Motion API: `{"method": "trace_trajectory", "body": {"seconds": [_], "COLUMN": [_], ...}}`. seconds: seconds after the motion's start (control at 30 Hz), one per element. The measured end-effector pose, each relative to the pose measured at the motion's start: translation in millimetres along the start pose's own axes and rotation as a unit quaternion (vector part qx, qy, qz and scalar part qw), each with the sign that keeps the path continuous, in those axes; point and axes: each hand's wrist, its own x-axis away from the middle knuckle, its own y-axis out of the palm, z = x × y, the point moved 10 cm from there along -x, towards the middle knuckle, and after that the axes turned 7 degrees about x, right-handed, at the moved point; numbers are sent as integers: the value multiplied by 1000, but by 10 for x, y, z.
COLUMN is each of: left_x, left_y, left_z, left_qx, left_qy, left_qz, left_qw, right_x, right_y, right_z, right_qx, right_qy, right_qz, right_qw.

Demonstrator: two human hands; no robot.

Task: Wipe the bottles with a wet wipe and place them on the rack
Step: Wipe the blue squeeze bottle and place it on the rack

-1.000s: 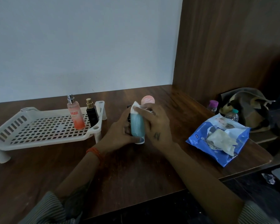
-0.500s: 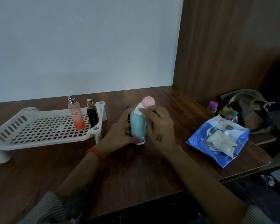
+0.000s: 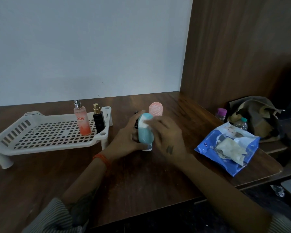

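Teal bottle (image 3: 145,132), cap down over the table (image 3: 141,182), is gripped by the left hand (image 3: 126,138) and rubbed with a wipe (image 3: 144,123) pinched by the right hand (image 3: 168,137); racking is judged next, with two bottles (image 3: 82,120) already stood on the rack (image 3: 15,132), more wipes in the pack (image 3: 228,148).

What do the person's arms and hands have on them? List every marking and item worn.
Left hand: an orange thread band around the wrist, a striped sleeve pushed up the forearm. Right hand: a small dark mark on its back, a striped sleeve edge at the frame corner. No gloves or rings visible.
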Motion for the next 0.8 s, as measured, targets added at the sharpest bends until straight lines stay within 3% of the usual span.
{"method": "trace_trajectory", "body": {"seconds": [0.1, 0.17, 0.23, 0.3, 0.43, 0.5, 0.67, 0.8], "left_x": [-4, -1, 61, 72, 55, 66, 59, 40], "left_y": [-55, -10, 7, 15, 1, -19, 8, -10], "left_z": [-124, -28, 38, 86, 133, 144, 98, 108], "left_qx": [37, 17, 11, 22, 28, 19, 41, 57], "left_qy": [-15, -1, 24, 41, 59, 58, 50, 50], "left_qz": [10, 3, -17, -18, 2, 10, -8, 14], "left_qw": [999, 1000, 1000, 999, 998, 998, 998, 997], "right_x": [106, 92, 68, 78, 133, 152, 110, 177], "right_y": [98, 105, 17, -54, 112, 194, -54, 139], "right_z": [-261, -126, 143, 223, -190, -245, 217, -175], "right_qx": [45, 37, -2, 3, 21, 26, -16, 8], "right_qy": [-94, -43, 63, 91, -68, -96, 76, -77], "right_qz": [-61, -49, -2, 25, -61, -92, 17, -89], "right_qw": [993, 997, 998, 996, 996, 991, 997, 993]}}
